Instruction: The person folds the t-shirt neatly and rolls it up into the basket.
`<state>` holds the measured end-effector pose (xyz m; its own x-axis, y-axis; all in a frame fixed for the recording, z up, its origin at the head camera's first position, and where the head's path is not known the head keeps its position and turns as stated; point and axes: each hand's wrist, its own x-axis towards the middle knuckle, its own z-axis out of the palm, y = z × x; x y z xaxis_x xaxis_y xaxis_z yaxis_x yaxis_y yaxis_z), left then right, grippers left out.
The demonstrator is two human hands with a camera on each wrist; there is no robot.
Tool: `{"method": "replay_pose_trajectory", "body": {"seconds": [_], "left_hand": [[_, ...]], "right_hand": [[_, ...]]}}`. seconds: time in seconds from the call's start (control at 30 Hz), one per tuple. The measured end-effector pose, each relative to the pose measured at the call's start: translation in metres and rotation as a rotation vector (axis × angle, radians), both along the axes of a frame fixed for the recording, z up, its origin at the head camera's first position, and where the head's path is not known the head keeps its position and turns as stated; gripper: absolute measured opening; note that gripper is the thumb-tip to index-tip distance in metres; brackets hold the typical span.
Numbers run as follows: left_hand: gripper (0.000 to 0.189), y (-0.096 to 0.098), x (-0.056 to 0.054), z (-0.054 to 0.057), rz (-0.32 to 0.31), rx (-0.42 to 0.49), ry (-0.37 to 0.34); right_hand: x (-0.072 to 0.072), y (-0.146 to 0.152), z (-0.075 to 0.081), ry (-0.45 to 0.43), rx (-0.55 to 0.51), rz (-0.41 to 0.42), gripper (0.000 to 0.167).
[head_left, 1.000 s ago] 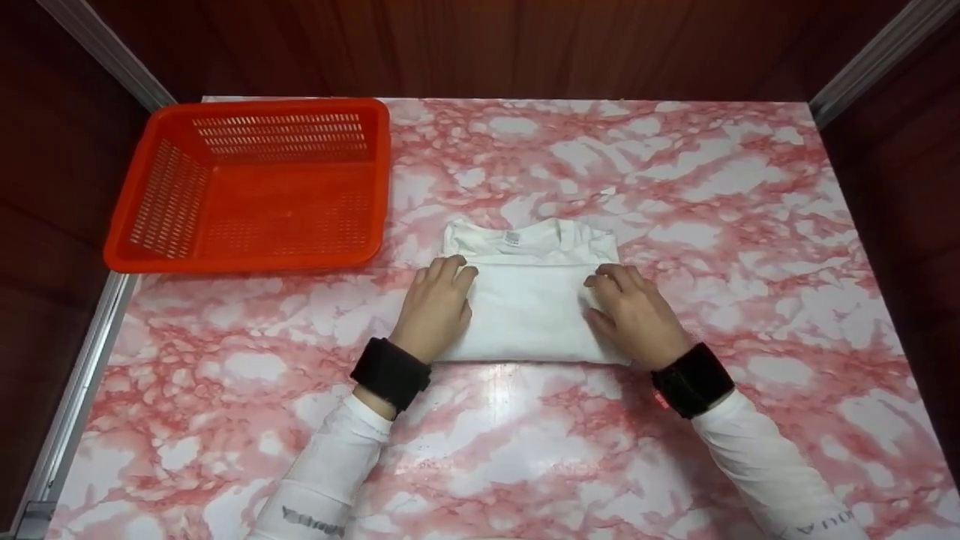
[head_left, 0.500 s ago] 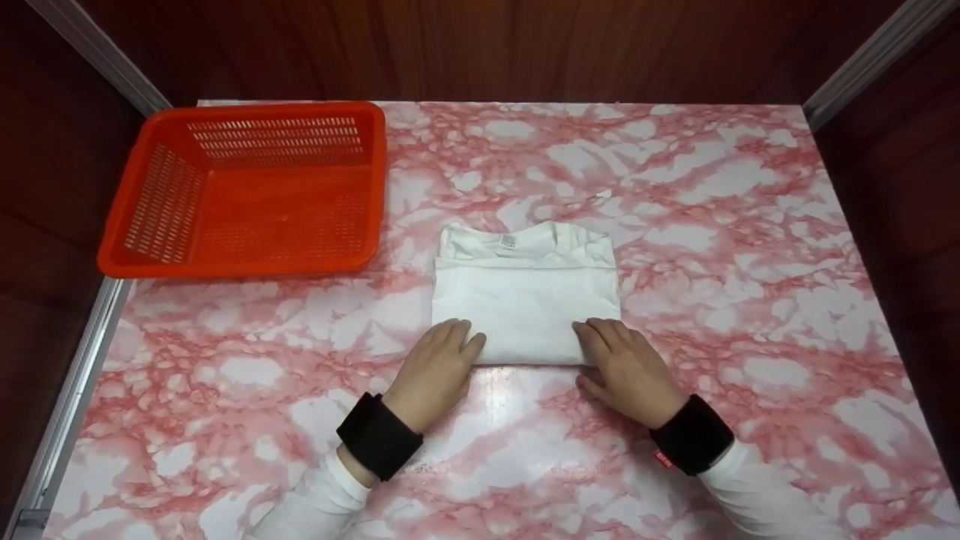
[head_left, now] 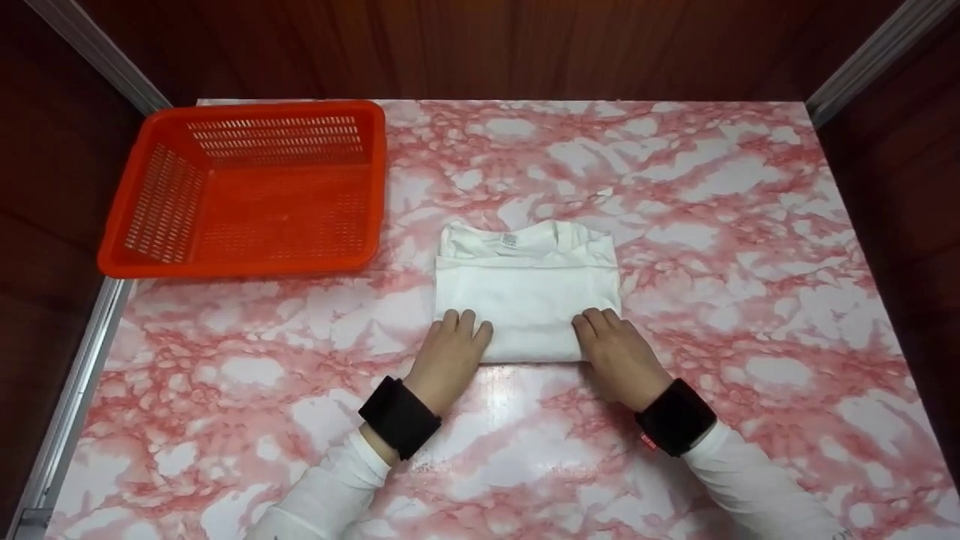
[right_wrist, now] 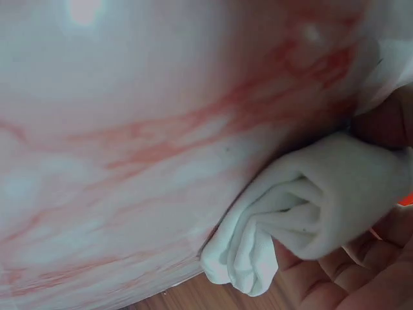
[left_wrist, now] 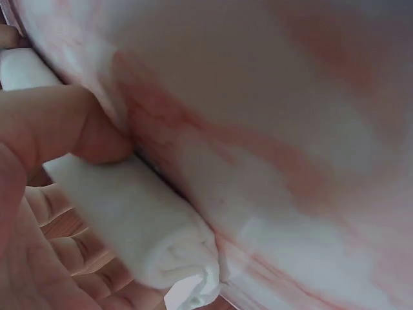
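Note:
A white T-shirt (head_left: 525, 289) lies folded in a flat rectangle at the middle of the table, its collar and neck label on the far side. At its near left corner my left hand (head_left: 448, 364) grips the folded edge. My right hand (head_left: 621, 360) grips the near right corner the same way. In the left wrist view the thumb (left_wrist: 71, 123) presses the near edge low by the table, and the fingers lie over the rounded fold of the T-shirt (left_wrist: 135, 213). Layered, bunched cloth of the T-shirt (right_wrist: 361, 187) shows at the right end in the right wrist view, between thumb and fingers.
An orange-red plastic basket (head_left: 240, 266) with slotted walls stands at the back left, nothing inside it. The table (head_left: 750, 300) has a pink-and-white marbled top. Dark wood panels (head_left: 510, 49) enclose its back and sides.
Both hands have come back from the far fold line of the T-shirt to its near edge. Over the last half second the thumbs have tucked in against that edge.

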<state>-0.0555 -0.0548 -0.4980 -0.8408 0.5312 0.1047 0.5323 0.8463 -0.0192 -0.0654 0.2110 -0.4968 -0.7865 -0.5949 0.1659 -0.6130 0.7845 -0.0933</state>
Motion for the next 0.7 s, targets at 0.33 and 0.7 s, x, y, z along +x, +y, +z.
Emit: {"method": "replay_pose_trajectory", "body": {"seconds": [0.33, 0.7], "left_hand": [[0.037, 0.003, -0.018, 0.0, 0.052, -0.016, -0.104], [0.032, 0.004, -0.003, 0.002, 0.058, -0.007, -0.138]], "right_hand": [[-0.015, -0.004, -0.006, -0.051, -0.013, -0.014, 0.049], [-0.004, -0.006, -0.003, -0.066, 0.01, 0.014, 0.044]]}}
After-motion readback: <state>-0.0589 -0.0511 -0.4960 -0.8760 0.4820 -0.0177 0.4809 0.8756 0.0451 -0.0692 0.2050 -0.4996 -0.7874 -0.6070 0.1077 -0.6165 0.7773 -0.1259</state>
